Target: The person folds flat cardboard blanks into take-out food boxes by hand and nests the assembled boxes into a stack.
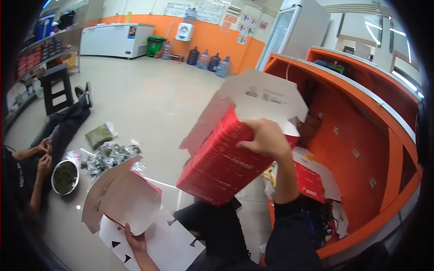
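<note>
My right hand (269, 140) grips the upper edge of a stack of nested red cardboard food boxes (221, 162), tilted above my legs. Their pale lids (264, 92) stand open behind the stack. At the lower left, my left hand (137, 243) has its thumb over the edge of a single box (135, 198), partly folded, its inside curved toward me. The fingers of that hand are mostly hidden behind the card. A white cardboard flap (165, 241) spreads below it, beside my dark trousers.
At left, another person's hands (44, 151) are near a metal bowl (64, 177) of green leafy stuff. Clear plastic packets (110, 158) lie on the floor. More red boxes (308, 182) lie under an orange counter (352, 135) at right. Water bottles (203, 59) line the back wall.
</note>
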`<control>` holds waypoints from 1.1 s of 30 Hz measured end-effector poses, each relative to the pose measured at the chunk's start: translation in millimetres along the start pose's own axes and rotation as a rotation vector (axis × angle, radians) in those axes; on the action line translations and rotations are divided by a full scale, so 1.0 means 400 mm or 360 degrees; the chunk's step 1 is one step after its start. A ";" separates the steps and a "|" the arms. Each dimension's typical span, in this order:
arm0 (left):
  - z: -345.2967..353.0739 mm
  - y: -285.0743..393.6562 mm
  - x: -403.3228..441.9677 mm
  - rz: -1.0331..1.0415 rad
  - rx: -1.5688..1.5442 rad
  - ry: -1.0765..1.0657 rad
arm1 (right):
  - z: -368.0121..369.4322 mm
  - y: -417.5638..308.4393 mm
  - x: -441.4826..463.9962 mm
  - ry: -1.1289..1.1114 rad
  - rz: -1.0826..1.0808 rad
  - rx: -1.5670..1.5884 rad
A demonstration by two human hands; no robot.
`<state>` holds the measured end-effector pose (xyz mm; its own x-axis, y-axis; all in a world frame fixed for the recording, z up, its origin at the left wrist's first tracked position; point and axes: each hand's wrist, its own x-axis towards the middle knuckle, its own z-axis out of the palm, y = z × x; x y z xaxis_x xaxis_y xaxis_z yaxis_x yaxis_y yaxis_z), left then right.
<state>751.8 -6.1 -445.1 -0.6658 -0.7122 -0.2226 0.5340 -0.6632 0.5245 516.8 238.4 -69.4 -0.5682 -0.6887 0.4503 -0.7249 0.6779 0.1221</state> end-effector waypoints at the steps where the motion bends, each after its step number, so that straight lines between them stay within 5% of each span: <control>1: 0.003 0.012 -0.002 0.0020 -0.0055 0.0012 | 0.042 -0.005 0.033 0.0002 -0.0101 -0.0002; 13: -0.011 0.150 -0.075 0.0389 0.0011 0.0159 | 0.748 -0.227 0.034 0.0029 -0.0667 0.0542; 26: 0.095 0.207 -0.138 0.0455 0.0216 0.0269 | 0.675 -0.304 -0.015 -0.0176 -0.0827 0.0667; 33: 0.063 0.294 -0.214 0.0399 0.1036 0.0358 | 0.656 -0.292 -0.035 -0.0230 -0.0736 0.0724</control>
<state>858.5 -17.3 -343.9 -0.4035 -0.9012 -0.1584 0.1917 -0.2526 0.9484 507.1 101.3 -322.1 -0.1827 -0.9316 0.3143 -0.9807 0.1500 -0.1255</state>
